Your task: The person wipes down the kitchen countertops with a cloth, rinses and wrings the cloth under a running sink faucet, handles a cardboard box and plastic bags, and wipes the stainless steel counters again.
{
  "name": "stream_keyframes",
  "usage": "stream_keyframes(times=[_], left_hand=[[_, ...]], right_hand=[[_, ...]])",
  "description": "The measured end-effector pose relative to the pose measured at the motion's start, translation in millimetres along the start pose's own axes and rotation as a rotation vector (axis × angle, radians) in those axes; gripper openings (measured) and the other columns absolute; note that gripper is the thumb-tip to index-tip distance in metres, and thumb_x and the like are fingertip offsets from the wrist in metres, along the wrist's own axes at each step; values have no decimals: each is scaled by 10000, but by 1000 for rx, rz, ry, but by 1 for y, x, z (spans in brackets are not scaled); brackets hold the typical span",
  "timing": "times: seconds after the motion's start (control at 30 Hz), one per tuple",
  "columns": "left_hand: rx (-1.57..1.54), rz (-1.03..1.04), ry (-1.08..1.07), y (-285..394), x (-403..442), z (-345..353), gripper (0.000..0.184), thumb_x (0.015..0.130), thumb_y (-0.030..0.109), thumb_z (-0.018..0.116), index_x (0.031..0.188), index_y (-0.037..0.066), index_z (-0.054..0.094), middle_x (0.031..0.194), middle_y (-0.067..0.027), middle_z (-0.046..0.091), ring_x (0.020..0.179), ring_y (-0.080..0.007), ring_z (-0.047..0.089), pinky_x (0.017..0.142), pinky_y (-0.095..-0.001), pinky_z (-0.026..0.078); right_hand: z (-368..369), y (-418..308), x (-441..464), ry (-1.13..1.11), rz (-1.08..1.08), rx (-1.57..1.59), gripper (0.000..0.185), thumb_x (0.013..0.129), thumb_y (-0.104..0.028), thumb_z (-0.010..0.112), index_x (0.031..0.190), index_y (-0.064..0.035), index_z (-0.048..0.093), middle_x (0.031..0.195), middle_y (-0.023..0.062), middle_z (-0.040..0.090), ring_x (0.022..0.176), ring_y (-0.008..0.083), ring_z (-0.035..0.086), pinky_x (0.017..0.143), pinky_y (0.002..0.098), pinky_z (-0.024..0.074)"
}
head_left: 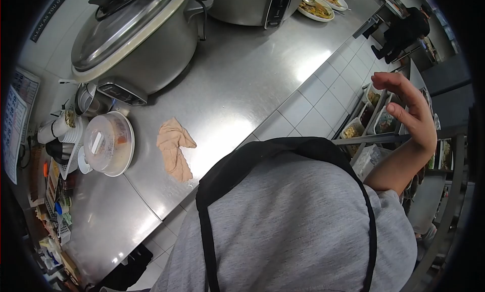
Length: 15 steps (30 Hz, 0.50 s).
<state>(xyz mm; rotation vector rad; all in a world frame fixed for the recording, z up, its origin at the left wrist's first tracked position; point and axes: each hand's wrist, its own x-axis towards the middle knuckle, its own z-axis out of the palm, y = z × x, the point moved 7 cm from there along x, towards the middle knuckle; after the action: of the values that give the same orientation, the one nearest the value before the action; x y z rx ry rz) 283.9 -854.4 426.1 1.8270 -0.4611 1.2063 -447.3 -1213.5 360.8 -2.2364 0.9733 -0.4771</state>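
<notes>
My right hand (411, 107) is raised at the right side of the view, over the aisle beside the food containers. Its fingers are bent forward, the thumb stands apart from them, and nothing is held. My left hand is not in view. A crumpled beige cloth (175, 149) lies on the steel counter (222, 95), left of my grey-shirted torso. Left of the cloth, a clear domed cover (107, 143) sits over a white plate with food inside.
Two large cookers (166, 54) (237, 6) stand along the counter's back. Plates of food (316, 9) are at its far end. Containers (352, 129) sit in a rack at right. A person in dark clothes (404, 33) stands farther off. Utensils (53, 175) crowd the left.
</notes>
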Motion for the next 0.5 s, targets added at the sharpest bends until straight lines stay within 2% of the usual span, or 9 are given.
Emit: stream_keyframes(times=[0.23, 0.5], left_hand=[[19, 27, 43, 5, 19, -13, 292, 823, 227, 579, 1011, 4, 570, 977, -161, 598, 871, -266, 596, 711, -361, 487], [32, 84, 165, 20, 52, -37, 296, 812, 245, 587, 978, -1, 581, 945, -167, 606, 868, -273, 594, 719, -364, 481]], right_hand=[[15, 0, 14, -39, -19, 3, 474, 760, -222, 633, 1135, 43, 516, 1065, 109, 559, 1025, 202, 513, 924, 325, 368], [34, -7, 34, -99, -41, 26, 459, 742, -174, 610, 1129, 51, 508, 1044, 120, 550, 1011, 212, 513, 912, 318, 361]])
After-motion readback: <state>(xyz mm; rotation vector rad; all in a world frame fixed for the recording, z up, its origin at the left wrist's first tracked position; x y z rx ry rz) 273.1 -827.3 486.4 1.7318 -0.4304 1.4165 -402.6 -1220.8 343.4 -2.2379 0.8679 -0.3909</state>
